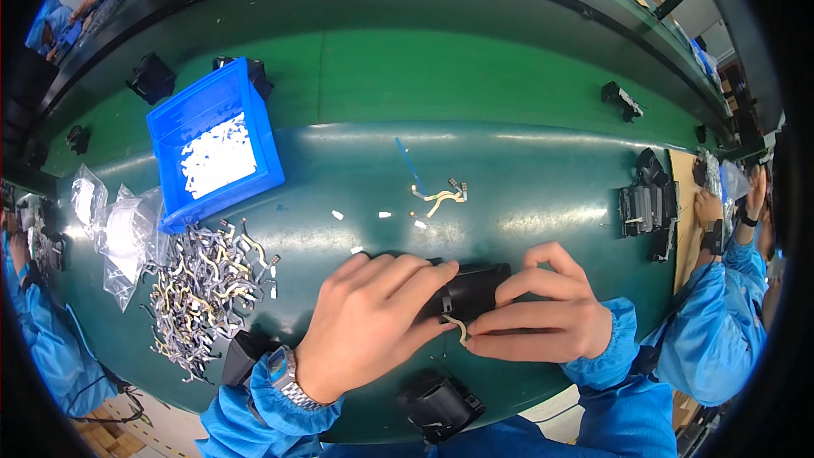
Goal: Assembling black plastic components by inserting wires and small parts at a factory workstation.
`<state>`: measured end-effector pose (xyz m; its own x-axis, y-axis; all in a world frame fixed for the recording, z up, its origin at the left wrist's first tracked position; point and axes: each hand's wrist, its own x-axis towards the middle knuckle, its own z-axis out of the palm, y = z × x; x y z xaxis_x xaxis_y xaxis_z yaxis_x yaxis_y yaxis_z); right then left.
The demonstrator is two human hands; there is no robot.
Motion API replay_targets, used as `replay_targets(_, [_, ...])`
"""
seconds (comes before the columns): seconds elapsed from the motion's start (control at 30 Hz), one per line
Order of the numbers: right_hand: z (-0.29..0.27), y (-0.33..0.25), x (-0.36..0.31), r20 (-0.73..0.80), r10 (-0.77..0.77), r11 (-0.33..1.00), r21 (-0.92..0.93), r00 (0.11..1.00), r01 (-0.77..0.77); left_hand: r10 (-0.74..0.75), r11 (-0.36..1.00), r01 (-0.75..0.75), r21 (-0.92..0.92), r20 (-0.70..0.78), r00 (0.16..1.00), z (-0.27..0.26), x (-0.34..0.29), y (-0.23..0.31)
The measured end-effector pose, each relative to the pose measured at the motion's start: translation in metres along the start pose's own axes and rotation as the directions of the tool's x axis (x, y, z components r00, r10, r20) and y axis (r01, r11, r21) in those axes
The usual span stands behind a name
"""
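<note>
A black plastic housing [475, 288] lies on the dark green bench just in front of me. My left hand [365, 314], with a metal watch at the wrist, is closed over its left end, thumb and forefinger against it. A short cream-coloured flat cable [459, 327] sticks out of the housing's near side. My right hand [547, 314] pinches that cable's free end between thumb and fingertips, while another finger rests near the housing's right end. A second black housing [439, 405] sits at the bench's near edge, below my hands.
To the left stand a blue bin [275, 161] of small white pieces, clear plastic bags [123, 237] and a heap of flat cables [208, 288]. Loose cables [445, 195] and small white pieces [385, 215] lie ahead. Black parts [649, 208] are stacked at right, near a co-worker's arms [712, 246].
</note>
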<state>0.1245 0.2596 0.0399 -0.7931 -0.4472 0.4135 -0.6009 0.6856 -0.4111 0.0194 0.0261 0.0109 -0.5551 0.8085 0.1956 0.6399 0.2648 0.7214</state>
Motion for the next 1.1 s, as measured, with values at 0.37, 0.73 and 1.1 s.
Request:
replay_targets(0.37, [0.006, -0.004, 0.003, -0.003, 0.068, 0.998, -0.009, 0.998, -0.068, -0.012, 1.0, 0.012, 0.011, 0.001, 1.0, -0.001, 0.0, 0.0])
replay_targets(0.73, [0.018, 0.004, 0.0, -0.017, 0.204, 0.965, 0.171, 0.979, -0.198, -0.01, 0.984, -0.004, -0.18, -0.079, 0.997, -0.007, 0.0, -0.01])
replay_targets(1.1, [0.019, 0.007, -0.002, -0.028, 0.24, 0.942, 0.249, 0.97, -0.225, 0.174, 0.985, -0.171, 0.038, -0.107, 0.979, 0.001, -0.001, -0.014])
